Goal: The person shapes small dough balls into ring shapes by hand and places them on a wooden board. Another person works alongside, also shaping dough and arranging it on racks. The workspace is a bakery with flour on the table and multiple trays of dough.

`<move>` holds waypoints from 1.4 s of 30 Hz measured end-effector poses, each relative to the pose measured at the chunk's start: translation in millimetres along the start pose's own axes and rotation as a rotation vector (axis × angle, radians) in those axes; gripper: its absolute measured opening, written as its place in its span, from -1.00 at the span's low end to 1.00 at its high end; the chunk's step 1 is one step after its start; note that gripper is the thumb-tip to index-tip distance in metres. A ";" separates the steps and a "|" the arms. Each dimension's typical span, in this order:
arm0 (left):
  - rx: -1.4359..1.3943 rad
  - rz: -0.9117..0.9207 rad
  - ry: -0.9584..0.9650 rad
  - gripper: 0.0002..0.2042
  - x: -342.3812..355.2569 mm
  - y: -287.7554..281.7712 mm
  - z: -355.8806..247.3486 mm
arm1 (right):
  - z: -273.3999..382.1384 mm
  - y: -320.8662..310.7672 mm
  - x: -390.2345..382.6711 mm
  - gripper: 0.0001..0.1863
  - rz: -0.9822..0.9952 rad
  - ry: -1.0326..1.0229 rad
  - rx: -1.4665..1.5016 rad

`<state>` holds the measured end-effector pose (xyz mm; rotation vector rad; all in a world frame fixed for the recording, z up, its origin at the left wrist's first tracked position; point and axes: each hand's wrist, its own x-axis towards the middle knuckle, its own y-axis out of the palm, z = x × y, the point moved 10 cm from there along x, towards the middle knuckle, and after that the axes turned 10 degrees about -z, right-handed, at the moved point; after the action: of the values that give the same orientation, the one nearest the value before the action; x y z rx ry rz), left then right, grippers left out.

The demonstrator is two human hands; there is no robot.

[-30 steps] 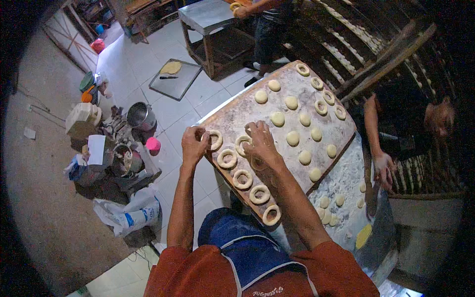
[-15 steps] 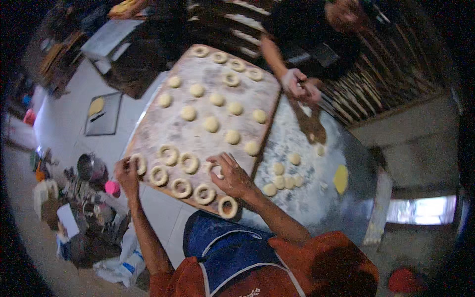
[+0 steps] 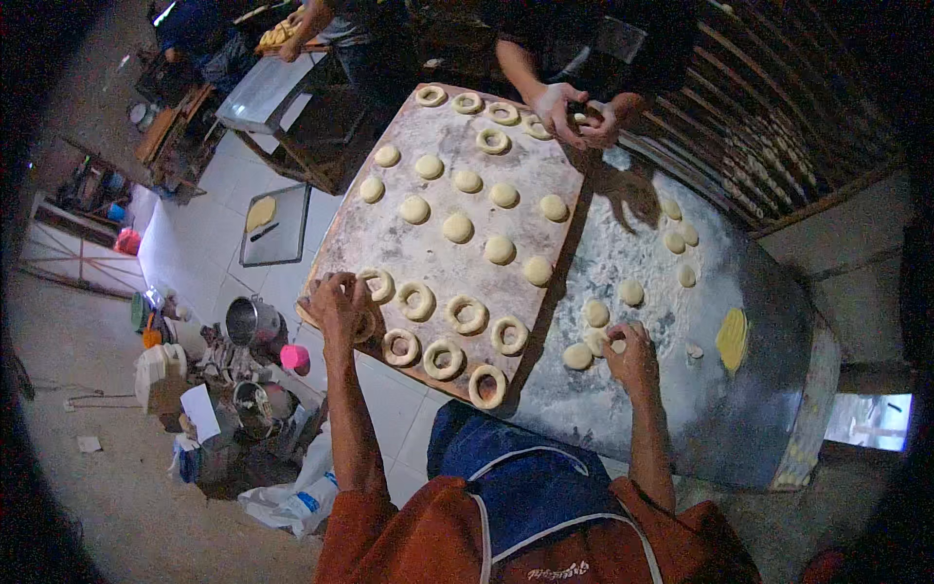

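My left hand (image 3: 336, 307) is at the near left corner of a floured wooden board (image 3: 341, 243), fingers bent down in a closed grip on a dough ring (image 3: 365, 326) that they partly cover. More dough rings (image 3: 444, 360) lie along the near side of the board, with flattened dough balls (image 3: 457, 228) across its middle. To the right, on a floured metal table (image 3: 681, 409), my right hand (image 3: 634, 362) pinches a pale dough ball (image 3: 619, 345) at the edge of a small cluster. Its fingertips hide part of that ball.
Across the table a co-worker's floured hands (image 3: 579, 117) hold a piece of dough. A yellow flat piece (image 3: 732, 339) lies on the metal table at right. On the floor at left are a tray (image 3: 277, 248), a metal pot (image 3: 253, 319), a pink cup (image 3: 294, 356) and a plastic bag (image 3: 292, 501).
My right hand has left a dough ring on the board and moved right to the dough balls on the metal table. My left hand stays at the board's corner. The view has shifted.
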<state>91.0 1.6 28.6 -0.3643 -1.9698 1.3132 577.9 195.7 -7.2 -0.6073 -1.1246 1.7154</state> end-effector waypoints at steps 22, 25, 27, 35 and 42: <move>-1.518 0.752 -0.458 -0.71 -244.0 32.3 -370.8 | -52.9 -33.9 -27.7 -0.52 -0.009 0.220 1.085; -1.486 0.695 -0.417 -0.72 -254.8 23.8 -390.6 | -63.0 -54.1 -35.3 -0.48 -0.102 0.204 1.029; -1.416 0.650 -0.323 -0.74 -258.3 15.1 -403.4 | -70.7 -65.4 -39.6 -0.45 -0.139 0.202 1.017; -1.715 0.884 -0.585 -0.77 -290.0 20.3 -436.4 | -63.5 -74.6 -40.2 -0.45 0.230 0.070 1.351; -1.274 0.584 -0.133 -0.59 -283.8 23.4 -423.4 | -121.4 -9.5 -44.0 -0.63 0.097 0.446 1.083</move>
<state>582.0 132.1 -19.4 -1.5466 -2.7048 0.1469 696.7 206.6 -57.6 -0.3041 0.2043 1.8385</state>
